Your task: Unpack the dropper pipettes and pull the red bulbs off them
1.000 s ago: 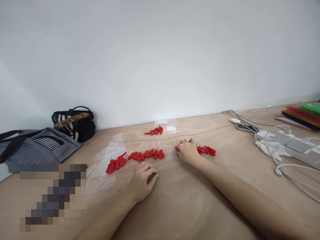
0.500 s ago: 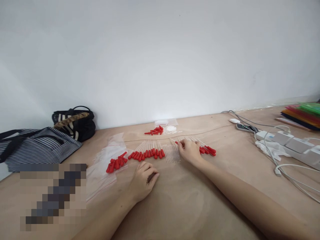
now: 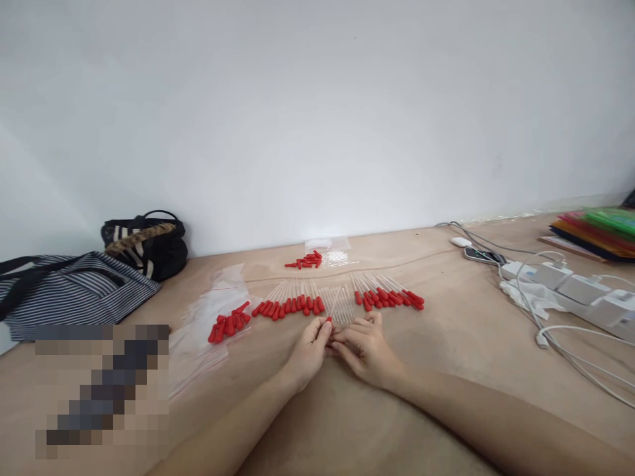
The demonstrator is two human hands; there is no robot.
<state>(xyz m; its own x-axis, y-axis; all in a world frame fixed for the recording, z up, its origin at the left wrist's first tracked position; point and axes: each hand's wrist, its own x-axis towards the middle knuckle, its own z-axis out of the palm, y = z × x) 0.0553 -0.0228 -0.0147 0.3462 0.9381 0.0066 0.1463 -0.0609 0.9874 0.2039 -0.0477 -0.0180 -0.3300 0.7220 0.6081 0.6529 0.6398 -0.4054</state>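
The left hand [image 3: 310,356] is closed in a pinch of thumb and fingers near the red end of one dropper [image 3: 335,301]. Only a bit of red shows above the fingertips; they hide the rest. The dropper sits in the middle of the tabletop [image 3: 456,337], its thin tube slanting away toward the far edge, across the view of the bare tubes [image 3: 347,308]. The right hand [image 3: 366,347] is half curled, fingers brought up against or just beside the left ones; whether it has hold of anything, I cannot tell.

The bare tubes lie between the left row [image 3: 288,307] and the right row [image 3: 381,300] of red-ended droppers, whose tubes point to the far edge. Loose bulbs [image 3: 229,325] lie on clear bags [image 3: 223,285] toward the left edge, and a smaller red heap [image 3: 306,260] lies near the far edge.

To handle this piece well, I would grip close to where red meets tube, keep the two in one straight line, and apply any push along that line, since sideways force could bend or snap so thin a tube. Holding the tip above the bare tubes should keep it from disturbing them.
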